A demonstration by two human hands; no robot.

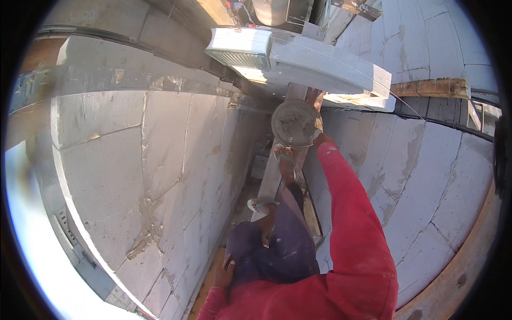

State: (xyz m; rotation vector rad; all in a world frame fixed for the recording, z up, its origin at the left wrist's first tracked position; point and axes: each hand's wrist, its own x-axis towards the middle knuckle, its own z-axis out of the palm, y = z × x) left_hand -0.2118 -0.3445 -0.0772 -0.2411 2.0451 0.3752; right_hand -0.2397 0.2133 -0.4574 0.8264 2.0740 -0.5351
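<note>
A round pan of wet grey mortar (295, 121) sits ahead of my feet at the far end of a narrow plank (271, 178). My right hand (322, 141), its arm stretched forward, is closed at the pan's right rim; the fingers are small and partly hidden there. My left hand (224, 272) rests against my dark trousers near the thigh, its fingers loosely apart and nothing seen in them. Both of my feet, in sandals (262, 205), stand on the plank.
Pale block walls rise close on the left (117, 176) and right (405, 176). A row of white blocks (325, 61) crosses ahead, with a thin string along it. Wooden beams (432, 87) and a light-coloured bucket (271, 10) are beyond. A narrow gap runs beside the plank.
</note>
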